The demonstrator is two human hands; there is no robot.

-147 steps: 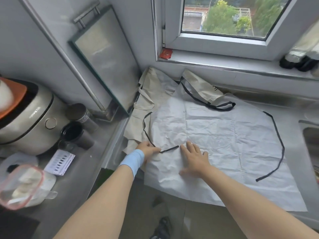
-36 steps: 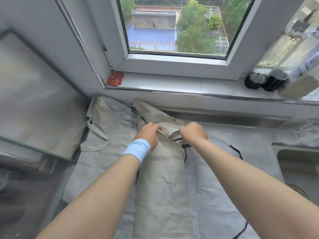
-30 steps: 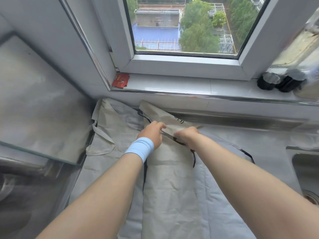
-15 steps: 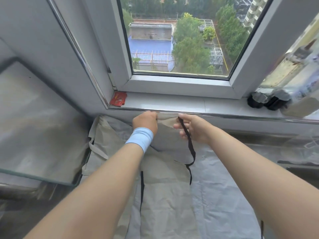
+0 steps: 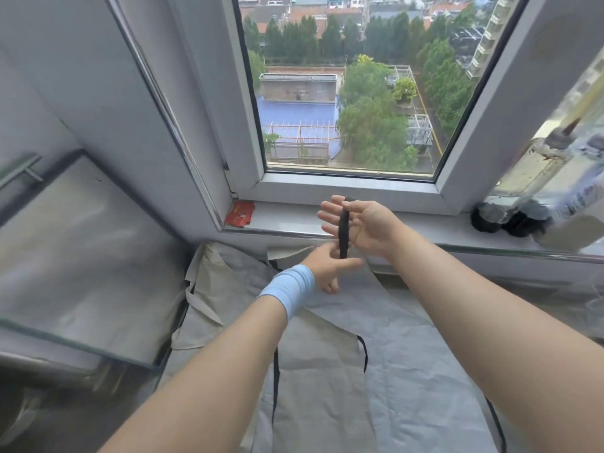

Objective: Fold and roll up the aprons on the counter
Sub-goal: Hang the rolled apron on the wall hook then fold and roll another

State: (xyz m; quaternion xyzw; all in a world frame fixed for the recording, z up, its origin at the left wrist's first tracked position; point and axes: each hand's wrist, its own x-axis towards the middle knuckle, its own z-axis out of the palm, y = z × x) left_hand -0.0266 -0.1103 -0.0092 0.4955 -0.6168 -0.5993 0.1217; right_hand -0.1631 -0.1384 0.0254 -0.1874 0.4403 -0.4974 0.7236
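Strap runs upright across the open right hand; left hand pinches its lower end (apron flat below both).

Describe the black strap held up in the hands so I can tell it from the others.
Below the window frame, the right hand is raised, palm open. The black strap runs across it to the left hand, which pinches its lower end. The other black ties lie flat on the aprons; this one is lifted.

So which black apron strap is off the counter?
The black fabric strap across the right hand, pinched by the left hand; others lie on the grey apron.
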